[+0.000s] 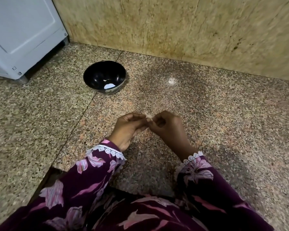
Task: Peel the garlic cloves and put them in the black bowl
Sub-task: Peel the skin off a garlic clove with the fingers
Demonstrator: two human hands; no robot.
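On the granite counter (207, 114), the left hand (130, 129) and right hand (167, 129) pinched a garlic clove (148, 115) between them, apparently mid-peel. Next it likely needed carrying to the black bowl (93, 75), well beyond the pinch.

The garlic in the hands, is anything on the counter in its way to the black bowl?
Nothing visible. Both hands pinch the garlic clove above the counter, and the stretch of stone between it and the black bowl is bare. The bowl stands open-topped, farther back and to the left.

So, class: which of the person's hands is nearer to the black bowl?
Left. The left hand is below the black bowl and slightly to its right; the right hand is further right. Both pinch a garlic clove between them.
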